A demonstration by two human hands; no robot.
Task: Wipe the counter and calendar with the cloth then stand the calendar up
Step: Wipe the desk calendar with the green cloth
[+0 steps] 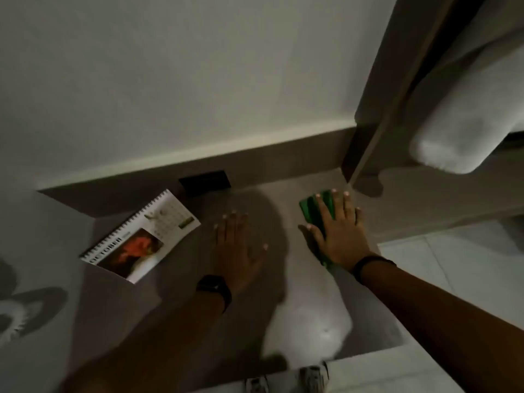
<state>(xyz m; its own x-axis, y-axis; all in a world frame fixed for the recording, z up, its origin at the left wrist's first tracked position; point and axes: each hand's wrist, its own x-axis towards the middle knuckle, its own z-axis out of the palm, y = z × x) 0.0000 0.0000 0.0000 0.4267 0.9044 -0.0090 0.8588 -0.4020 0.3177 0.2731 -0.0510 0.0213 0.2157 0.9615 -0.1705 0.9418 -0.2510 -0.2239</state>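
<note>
- My right hand [338, 231] lies flat with fingers spread, pressing one green cloth [314, 212] onto the grey counter [297, 259].
- My left hand [236, 245] rests open, palm down, on the counter between cloth and calendar, holding nothing.
- I count one calendar [141, 236], lying flat at the left, apart from both hands.
- One dark wall plate [205, 181] sits behind it; a white towel [465, 131] hangs at upper right.

Count, head view: hands 2, left hand [238, 245] and right hand [338, 234]; cloth [316, 209] 1, green; calendar [140, 236] 1; counter [184, 265] 1; wristbands 2; towel [459, 129] 1; shoes 2.
</note>
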